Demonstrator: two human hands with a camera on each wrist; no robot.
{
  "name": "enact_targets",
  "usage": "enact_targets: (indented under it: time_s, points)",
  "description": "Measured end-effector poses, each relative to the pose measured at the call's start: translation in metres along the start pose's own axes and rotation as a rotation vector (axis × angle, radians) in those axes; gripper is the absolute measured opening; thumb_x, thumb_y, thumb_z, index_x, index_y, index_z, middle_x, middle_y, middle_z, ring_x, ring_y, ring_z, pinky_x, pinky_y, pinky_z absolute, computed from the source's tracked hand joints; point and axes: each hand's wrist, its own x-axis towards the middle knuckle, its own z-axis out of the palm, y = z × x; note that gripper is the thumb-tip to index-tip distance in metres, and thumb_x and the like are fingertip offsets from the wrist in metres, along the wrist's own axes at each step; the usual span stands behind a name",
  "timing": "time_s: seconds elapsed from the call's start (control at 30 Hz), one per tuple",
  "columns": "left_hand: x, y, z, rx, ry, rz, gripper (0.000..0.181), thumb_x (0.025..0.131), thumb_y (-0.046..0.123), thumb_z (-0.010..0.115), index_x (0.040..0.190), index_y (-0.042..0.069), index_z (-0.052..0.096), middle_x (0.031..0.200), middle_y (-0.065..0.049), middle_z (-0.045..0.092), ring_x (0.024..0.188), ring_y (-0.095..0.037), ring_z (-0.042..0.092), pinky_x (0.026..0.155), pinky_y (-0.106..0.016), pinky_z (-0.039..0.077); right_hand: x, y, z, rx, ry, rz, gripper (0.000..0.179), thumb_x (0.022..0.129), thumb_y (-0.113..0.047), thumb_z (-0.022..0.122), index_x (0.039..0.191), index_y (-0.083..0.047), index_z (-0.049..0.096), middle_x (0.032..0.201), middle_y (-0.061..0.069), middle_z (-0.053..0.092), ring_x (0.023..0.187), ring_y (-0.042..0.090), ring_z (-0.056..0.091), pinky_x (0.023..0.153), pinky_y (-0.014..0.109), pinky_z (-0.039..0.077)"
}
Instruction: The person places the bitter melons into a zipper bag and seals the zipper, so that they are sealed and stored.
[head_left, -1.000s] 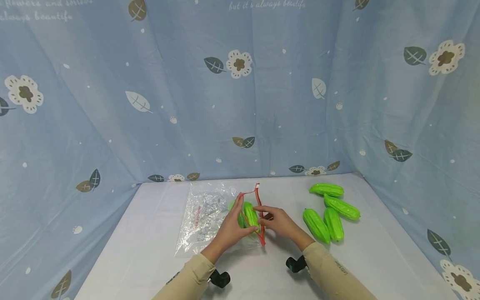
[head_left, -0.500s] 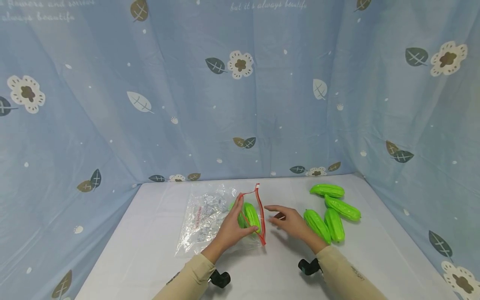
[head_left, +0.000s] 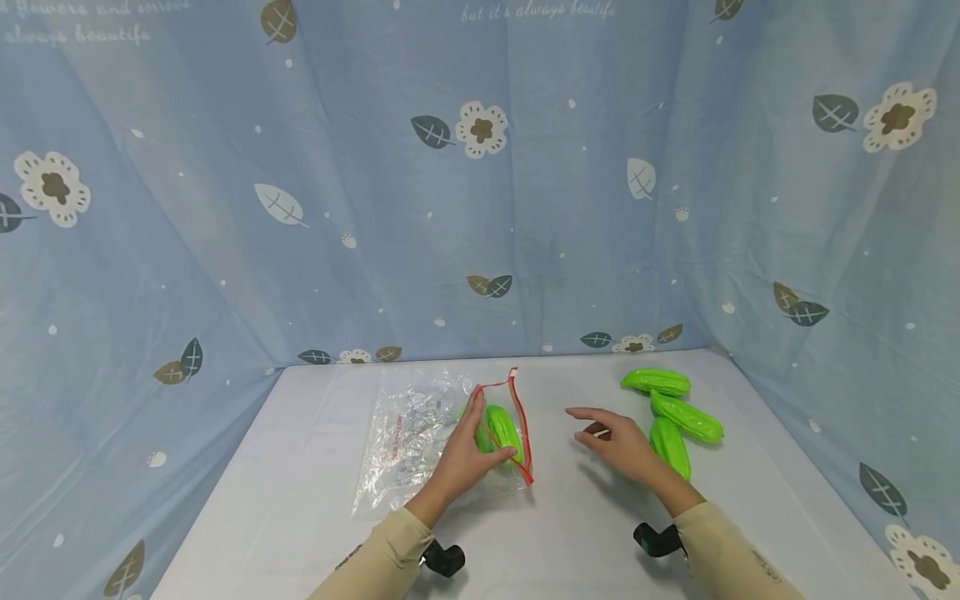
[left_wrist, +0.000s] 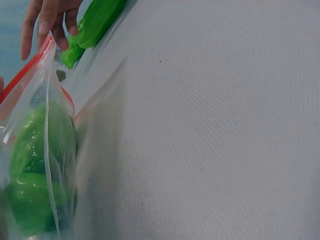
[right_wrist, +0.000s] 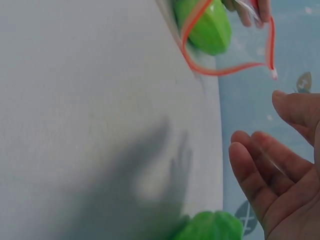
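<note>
A clear zip bag (head_left: 397,446) with a red-edged mouth lies on the white table, its mouth facing right and held apart. Green ribbed toy gourds (head_left: 504,427) are inside it near the mouth; in the left wrist view they show through the plastic (left_wrist: 37,165). My left hand (head_left: 459,458) grips the bag at its red rim, thumb along the near side and fingers along the far side. My right hand (head_left: 624,447) hovers right of the bag with nothing in it, fingers loosely bent. Beyond it lie loose green gourds (head_left: 670,447), one hidden by that hand in the head view.
Two more gourds, one at the back (head_left: 656,381) and one slanting (head_left: 687,417), lie at the table's right. A blue patterned curtain (head_left: 390,208) hangs around the back and sides. Black wrist mounts (head_left: 657,540) stick out inward from both sleeves.
My right hand has drawn back from the bag's mouth and moved right toward the loose gourds. My left hand has stayed on the bag's rim, almost still.
</note>
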Motion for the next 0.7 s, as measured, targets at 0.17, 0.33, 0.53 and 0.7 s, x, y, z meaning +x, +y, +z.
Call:
enact_targets:
  time_s: [0.17,0.33,0.53,0.7]
  points:
    - [0.0,0.0,0.001,-0.002,0.01,-0.003,0.109,0.082,0.035,0.086,0.163,0.005,0.018,0.171,-0.002,0.009,0.154,-0.026,0.015,0.122,-0.048,0.025,-0.008,0.005,-0.011,0.009,0.02,-0.016,0.042,0.097,-0.022,0.071,0.138,-0.02,0.065,0.136,0.005,0.065,0.102,0.02,0.068,0.084,0.03,0.058]
    - [0.001,0.0,0.001,0.001,0.009,0.007,0.109,0.082,0.035,0.086,0.162,0.004,0.018,0.171,-0.005,0.01,0.154,-0.027,0.015,0.122,-0.049,0.025,-0.016,0.008,-0.021,-0.011,0.034,0.011,0.042,0.098,-0.023,0.07,0.139,-0.019,0.065,0.138,0.006,0.064,0.105,0.021,0.067,0.086,0.031,0.057]
    - [0.0,0.002,0.001,0.023,0.001,0.016,0.11,0.081,0.035,0.086,0.162,0.003,0.019,0.17,-0.009,0.011,0.154,-0.028,0.017,0.121,-0.05,0.026,-0.023,0.015,-0.033,-0.043,0.059,0.019,0.043,0.096,-0.017,0.072,0.139,-0.017,0.065,0.135,0.008,0.065,0.106,0.023,0.067,0.086,0.03,0.057]
    - [0.001,0.002,0.001,0.026,-0.014,0.011,0.11,0.082,0.037,0.086,0.162,0.004,0.019,0.17,-0.007,0.01,0.154,-0.029,0.017,0.121,-0.05,0.026,-0.027,0.02,-0.04,-0.123,0.081,0.032,0.043,0.094,-0.014,0.074,0.136,-0.016,0.066,0.127,0.007,0.068,0.102,0.022,0.066,0.081,0.032,0.057]
